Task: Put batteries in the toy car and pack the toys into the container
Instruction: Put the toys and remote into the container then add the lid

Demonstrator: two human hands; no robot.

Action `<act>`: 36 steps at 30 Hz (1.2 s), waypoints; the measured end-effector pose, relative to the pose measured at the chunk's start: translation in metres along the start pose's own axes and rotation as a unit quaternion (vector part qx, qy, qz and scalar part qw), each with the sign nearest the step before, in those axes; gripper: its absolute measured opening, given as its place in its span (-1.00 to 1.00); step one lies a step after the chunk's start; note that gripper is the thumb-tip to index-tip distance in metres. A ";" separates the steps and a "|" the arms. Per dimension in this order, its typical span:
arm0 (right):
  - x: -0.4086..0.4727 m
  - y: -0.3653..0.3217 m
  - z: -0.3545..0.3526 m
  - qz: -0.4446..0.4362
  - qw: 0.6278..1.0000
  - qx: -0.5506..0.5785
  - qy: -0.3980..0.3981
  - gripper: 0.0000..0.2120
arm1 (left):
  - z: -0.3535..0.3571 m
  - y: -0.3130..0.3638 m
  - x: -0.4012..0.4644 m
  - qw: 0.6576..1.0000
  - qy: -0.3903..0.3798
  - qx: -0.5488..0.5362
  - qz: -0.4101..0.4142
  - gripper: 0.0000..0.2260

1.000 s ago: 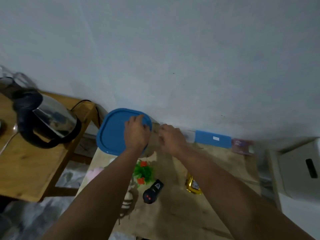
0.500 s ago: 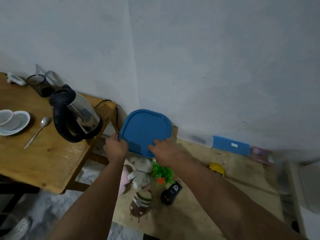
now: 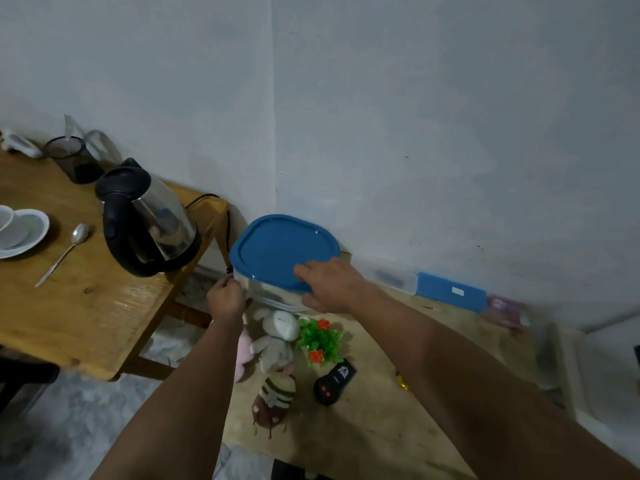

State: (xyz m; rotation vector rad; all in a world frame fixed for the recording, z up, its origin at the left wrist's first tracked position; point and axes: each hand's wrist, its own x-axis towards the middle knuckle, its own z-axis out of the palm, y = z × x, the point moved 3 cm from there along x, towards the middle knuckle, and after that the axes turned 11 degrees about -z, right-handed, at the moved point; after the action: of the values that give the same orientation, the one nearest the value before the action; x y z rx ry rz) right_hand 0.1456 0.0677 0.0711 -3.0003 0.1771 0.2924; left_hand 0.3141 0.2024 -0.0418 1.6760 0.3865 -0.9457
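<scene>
Blue and smooth, the lid (image 3: 277,252) sits flat on top of the clear plastic container (image 3: 273,297), which stands at the far end of the low wooden board (image 3: 374,410), close to the corner of the wall. The lid is a square with soft round corners and a raised edge. The left hand (image 3: 225,299) is curled against the container's near left corner, at the lid's rim; the fingers are bent around the edge, but how tight the hold is cannot be told. The right hand (image 3: 329,284) lies spread on the lid's near right corner, fingers flat on top and thumb down the side, pressing and not closed.

Just in front of the container lie soft toys: a fluffy white bunny (image 3: 277,337), a pink plush (image 3: 244,355) half hidden by the left arm, and a striped knitted doll (image 3: 275,396). Beside them are a spiky green plastic plant (image 3: 320,341) with orange flowers and a black remote (image 3: 334,379) with red buttons. A bit of something shiny and yellow (image 3: 401,382) peeks out by the right arm.

On the wooden table (image 3: 86,306) stands a shiny metal kettle (image 3: 149,220).

Half a second ago the right hand held the lid's front edge; now it rests further up on top.
</scene>
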 end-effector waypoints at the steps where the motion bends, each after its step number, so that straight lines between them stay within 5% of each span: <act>1: -0.004 0.005 -0.007 0.014 0.999 0.007 0.037 -0.71 | 0.000 -0.001 0.002 1.000 0.004 0.008 -0.003 -0.69; 6: -0.051 0.038 -0.038 0.135 0.935 0.057 0.324 -0.82 | 0.006 -0.006 0.010 0.997 0.019 0.073 0.012 -0.58; 10: -0.113 0.066 -0.028 0.273 0.849 0.177 0.416 -0.77 | 0.010 -0.008 0.014 0.994 0.033 0.104 0.011 -0.47; 19: -0.183 0.109 0.059 0.392 0.728 0.445 0.343 -0.85 | 0.012 -0.007 0.006 0.991 0.057 0.117 0.014 -0.48; 23: -0.179 0.117 0.077 0.445 0.700 0.437 0.347 -0.61 | 0.014 -0.008 0.000 0.995 0.034 0.094 0.004 -0.50; 28: -0.171 0.119 0.076 0.499 0.714 0.360 0.334 -0.43 | 0.003 -0.005 -0.005 0.991 0.018 0.128 0.020 -0.49; 31: -0.158 0.093 0.059 0.443 0.777 0.294 0.337 -0.54 | -0.011 0.003 -0.035 0.967 0.042 0.228 0.103 -0.55; 34: -0.129 0.043 0.041 0.281 0.861 0.251 0.341 -0.72 | -0.028 0.000 -0.056 0.881 0.089 0.394 0.246 -0.58; 36: -0.105 -0.004 0.036 0.176 0.901 0.259 0.299 -0.80 | -0.040 -0.009 -0.058 0.822 0.090 0.494 0.270 -0.54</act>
State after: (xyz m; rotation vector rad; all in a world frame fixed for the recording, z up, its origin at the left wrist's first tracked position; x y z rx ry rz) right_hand 0.0366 0.0874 0.0574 -2.4073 0.7260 -0.5741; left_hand 0.2876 0.2546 -0.0013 2.6220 -0.5739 -0.5476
